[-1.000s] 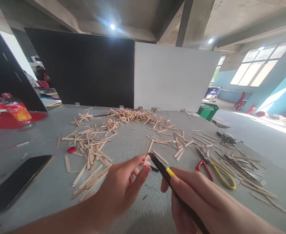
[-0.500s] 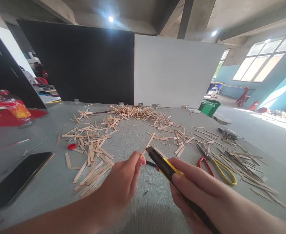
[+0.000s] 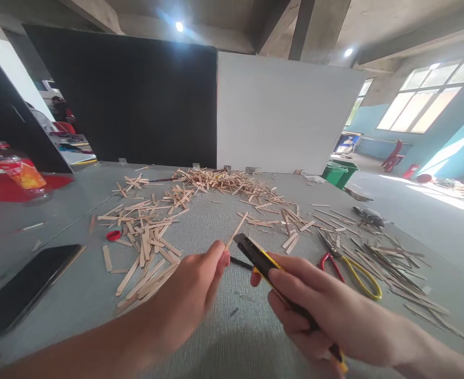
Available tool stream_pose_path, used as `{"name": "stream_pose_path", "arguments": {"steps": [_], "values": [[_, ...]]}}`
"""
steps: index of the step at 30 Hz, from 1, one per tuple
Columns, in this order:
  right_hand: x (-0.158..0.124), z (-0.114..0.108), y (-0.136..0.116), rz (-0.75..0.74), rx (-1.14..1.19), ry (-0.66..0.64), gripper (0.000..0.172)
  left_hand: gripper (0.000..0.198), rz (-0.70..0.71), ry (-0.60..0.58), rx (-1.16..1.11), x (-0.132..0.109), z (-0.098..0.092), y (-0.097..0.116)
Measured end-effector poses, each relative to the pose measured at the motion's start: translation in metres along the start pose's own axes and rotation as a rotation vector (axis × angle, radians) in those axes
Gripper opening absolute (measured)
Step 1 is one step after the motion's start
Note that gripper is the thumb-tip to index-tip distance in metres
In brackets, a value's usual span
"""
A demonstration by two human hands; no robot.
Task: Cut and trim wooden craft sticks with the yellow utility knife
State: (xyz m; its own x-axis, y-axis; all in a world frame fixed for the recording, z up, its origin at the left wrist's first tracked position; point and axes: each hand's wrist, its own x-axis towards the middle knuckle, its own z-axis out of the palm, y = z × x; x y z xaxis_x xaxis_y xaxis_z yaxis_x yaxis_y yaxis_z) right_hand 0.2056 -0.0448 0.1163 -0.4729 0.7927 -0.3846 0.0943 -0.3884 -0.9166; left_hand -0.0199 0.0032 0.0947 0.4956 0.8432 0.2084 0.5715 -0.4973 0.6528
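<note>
My left hand is closed in a pinch on a thin wooden stick that points up and to the right. My right hand is wrapped round a black and yellow utility knife, whose front end sits just right of the stick's lower part. Both hands hover over the grey table near its front. Loose flat wooden sticks lie spread to the left of my left hand.
A heap of wooden sticks lies at the back of the table. Red and yellow handled scissors and thin strips lie to the right. A black phone, a red ring and a bottle are on the left.
Both hands have shifted slightly left and up in view, still holding stick and knife. My left fingers have closed tighter around the stick. The knife now lies flatter.
</note>
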Motion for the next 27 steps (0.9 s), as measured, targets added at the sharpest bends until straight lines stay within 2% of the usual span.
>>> {"name": "stream_pose_path", "arguments": {"steps": [5,7,11,18,20,23,27], "values": [[0.007,0.025,0.018,-0.17,0.013,0.081,0.058,0.034,0.031,0.008,-0.024,-0.004,-0.002,0.004],[0.001,0.018,0.011,-0.148,0.006,0.057,0.054,0.033,0.022,0.009,-0.02,-0.006,0.0,0.003],[-0.015,-0.004,-0.012,0.041,-0.135,-0.034,0.041,0.027,0.058,0.033,0.005,-0.01,0.002,0.003],[-0.001,0.018,0.003,-0.196,-0.227,0.102,0.046,0.036,0.001,0.018,-0.055,-0.008,-0.003,0.008],[-0.005,0.013,0.0,-0.174,-0.285,0.091,0.045,0.034,0.046,0.025,-0.011,-0.009,-0.002,0.006],[-0.018,0.002,-0.01,-0.006,-0.286,0.014,0.044,0.026,0.127,0.067,0.082,-0.013,-0.001,0.002],[-0.016,0.009,-0.011,-0.112,-0.278,0.057,0.043,0.028,0.135,0.072,0.069,-0.015,-0.003,0.003]]}}
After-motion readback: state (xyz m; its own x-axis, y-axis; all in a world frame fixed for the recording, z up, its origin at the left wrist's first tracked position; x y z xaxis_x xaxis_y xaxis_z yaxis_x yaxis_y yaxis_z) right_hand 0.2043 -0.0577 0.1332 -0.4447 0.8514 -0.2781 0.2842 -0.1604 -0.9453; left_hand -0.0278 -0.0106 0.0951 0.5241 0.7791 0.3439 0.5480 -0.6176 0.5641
